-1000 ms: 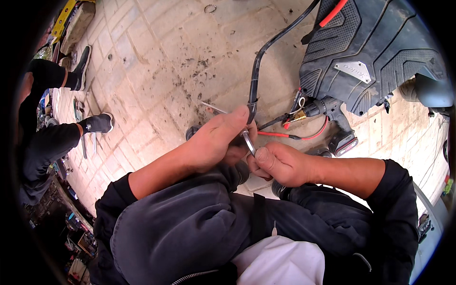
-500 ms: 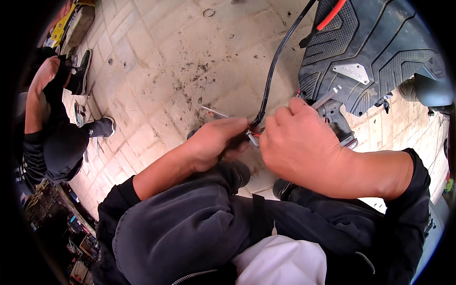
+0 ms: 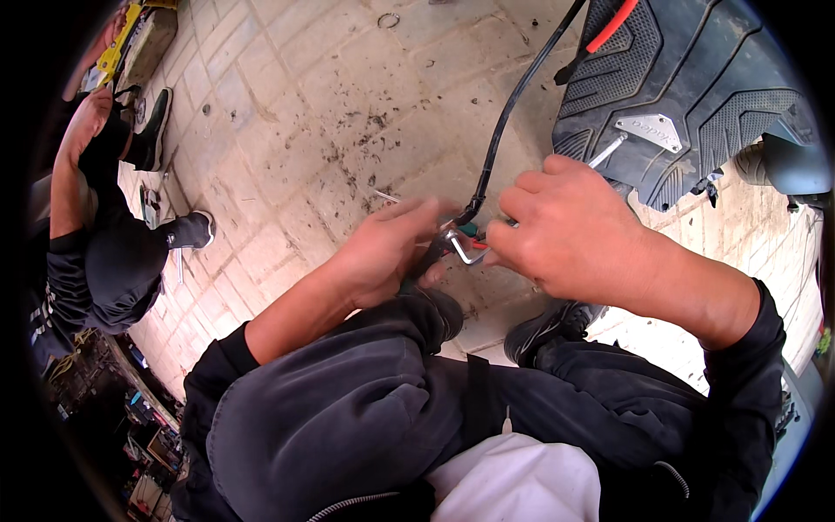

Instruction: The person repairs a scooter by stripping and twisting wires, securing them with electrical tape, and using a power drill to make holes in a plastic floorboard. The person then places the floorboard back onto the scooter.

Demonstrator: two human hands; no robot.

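Above the floor in front of my knees, both hands work at the lower end of a black cable (image 3: 503, 130). My left hand (image 3: 383, 257) is blurred; its fingers close around the cable end, with dark material partly hidden under them. Between the hands shows a bright bent metal rod (image 3: 464, 253), with small red and green bits beside it. My right hand (image 3: 570, 230) has curled fingers at the rod's right end and seems to grip it. Past my left fingers, a thin metal shaft (image 3: 387, 197) sticks out; its other end is hidden.
A black ribbed footboard (image 3: 600, 96) with a metal plate (image 3: 648, 132) fills the upper right. A metal shaft (image 3: 608, 150) lies against it, partly behind my right hand. An orange-red tube (image 3: 611, 26) crosses above. At left another person (image 3: 113, 270) sits near tools on the tiled floor (image 3: 287, 52).
My right hand has shifted slightly up, uncovering more of the bent metal rod. My left hand now blurs with motion. The power tool seen earlier under my right hand is covered.
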